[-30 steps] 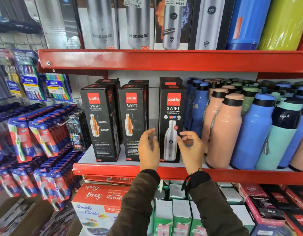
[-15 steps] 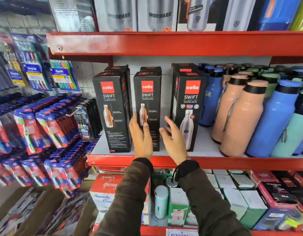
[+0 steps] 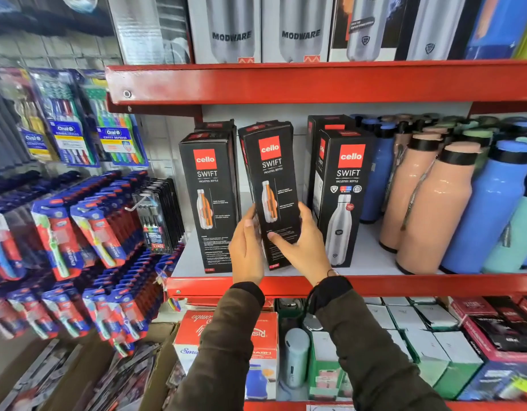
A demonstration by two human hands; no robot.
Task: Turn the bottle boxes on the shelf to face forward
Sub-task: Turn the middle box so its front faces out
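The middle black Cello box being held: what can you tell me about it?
The tall black cardboard Cello Swift box bears a red logo square, white lettering and a picture of an orange-and-steel bottle. It leans slightly left, between two matching boxes on the white shelf with the red edge. The left hand and right hand grip its lower half.

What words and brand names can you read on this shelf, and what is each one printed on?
"cello SWIFT VACUSTEEL BOTTLE": middle box, held by left hand and right hand.
Same text: left box and right box.
"MODWARE": two upper-shelf boxes.
"Oral-B": toothbrush packs.
Small print on the boxes and the lower-shelf cartons' lettering: not readable.
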